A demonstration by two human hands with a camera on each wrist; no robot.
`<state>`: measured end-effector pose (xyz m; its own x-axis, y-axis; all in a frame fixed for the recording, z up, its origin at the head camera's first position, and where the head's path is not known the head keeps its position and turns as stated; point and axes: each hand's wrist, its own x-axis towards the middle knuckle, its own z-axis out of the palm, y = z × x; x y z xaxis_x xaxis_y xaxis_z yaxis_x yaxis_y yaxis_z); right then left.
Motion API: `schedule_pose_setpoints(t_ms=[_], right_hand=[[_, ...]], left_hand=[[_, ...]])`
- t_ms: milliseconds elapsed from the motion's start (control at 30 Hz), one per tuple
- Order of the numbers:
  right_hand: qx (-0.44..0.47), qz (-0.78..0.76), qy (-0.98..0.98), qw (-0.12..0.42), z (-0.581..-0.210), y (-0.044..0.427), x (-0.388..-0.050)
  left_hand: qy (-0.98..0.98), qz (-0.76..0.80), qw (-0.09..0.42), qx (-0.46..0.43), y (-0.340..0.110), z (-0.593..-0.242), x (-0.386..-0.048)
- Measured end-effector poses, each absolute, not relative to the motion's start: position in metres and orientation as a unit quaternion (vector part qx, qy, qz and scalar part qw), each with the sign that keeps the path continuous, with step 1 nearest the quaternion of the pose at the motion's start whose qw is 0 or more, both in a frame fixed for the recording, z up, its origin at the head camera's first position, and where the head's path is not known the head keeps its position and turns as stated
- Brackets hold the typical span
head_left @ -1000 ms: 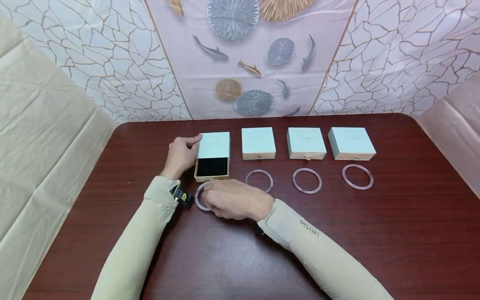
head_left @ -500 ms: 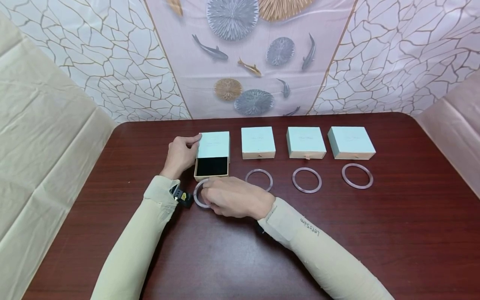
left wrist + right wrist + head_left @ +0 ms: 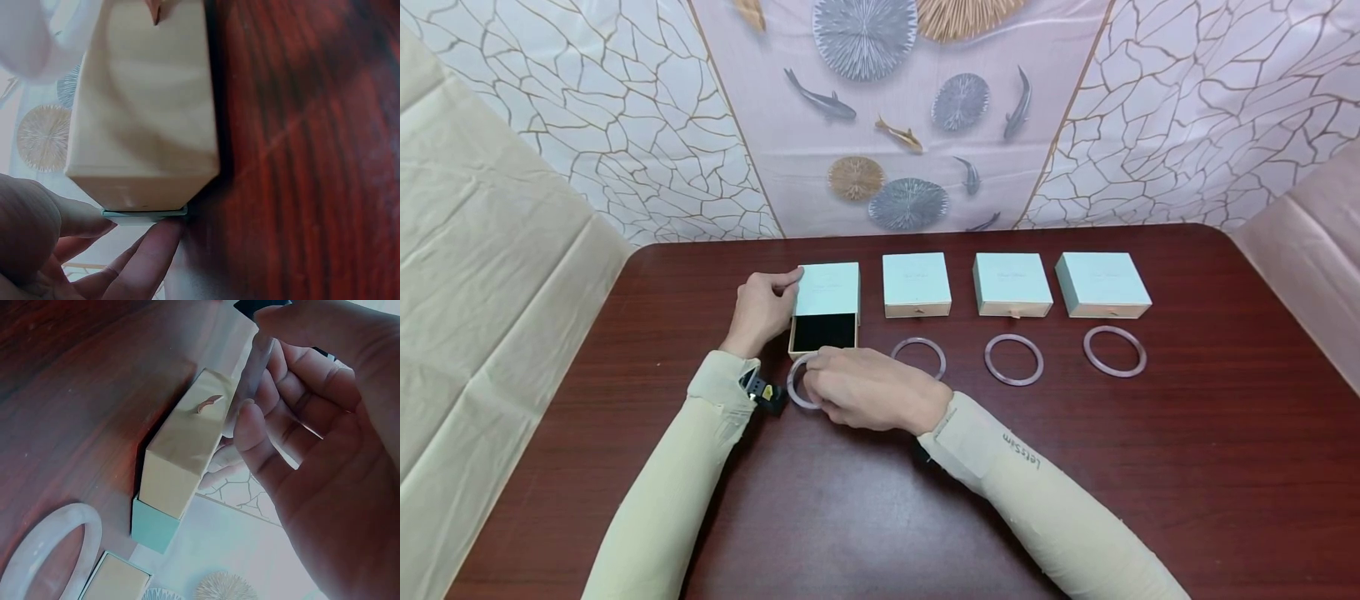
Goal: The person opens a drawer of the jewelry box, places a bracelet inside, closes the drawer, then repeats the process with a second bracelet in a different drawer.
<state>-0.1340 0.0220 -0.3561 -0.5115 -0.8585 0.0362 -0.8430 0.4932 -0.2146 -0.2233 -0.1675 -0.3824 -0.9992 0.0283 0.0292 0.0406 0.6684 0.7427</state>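
My right hand (image 3: 874, 388) pinches a pale lilac bangle (image 3: 792, 385) between thumb and fingers, just in front of the leftmost box. In the right wrist view the bangle (image 3: 250, 378) appears edge-on, partly hidden by the fingers. My left hand (image 3: 760, 308) holds the left side of the mint-green drawer box (image 3: 828, 287), gripping its sleeve near the back. That box's drawer (image 3: 144, 94) is pulled out towards me, showing a black lining (image 3: 824, 331). The left wrist view shows fingers (image 3: 147, 256) against the mint sleeve behind the drawer.
To the right stand three closed mint boxes: one (image 3: 916, 279), another (image 3: 1012, 279) and a last one (image 3: 1103, 279). Before them lie three bangles: one (image 3: 942, 354) partly behind my right hand, one (image 3: 1014, 384) and one (image 3: 1115, 374). All rest on a dark red wooden table (image 3: 820, 517).
My right hand has moved slightly away from me with the bangle, closer to the pulled-out drawer. The left hand stays on the box.
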Motion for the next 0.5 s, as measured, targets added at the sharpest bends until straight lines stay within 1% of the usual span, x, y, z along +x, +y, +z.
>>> schedule_pose_setpoints(t_ms=[233,500], right_hand=[[-0.489,-0.099,0.866,0.029,-0.3545,0.0222,-0.1343],[-0.492,-0.093,0.865,0.006,-0.3547,0.0223,-0.1347]], left_hand=[[-0.915,-0.403,0.009,-0.018,-0.1673,-0.3824,-0.2234],[-0.915,-0.404,0.007,-0.017,-0.1672,-0.3820,-0.2223]])
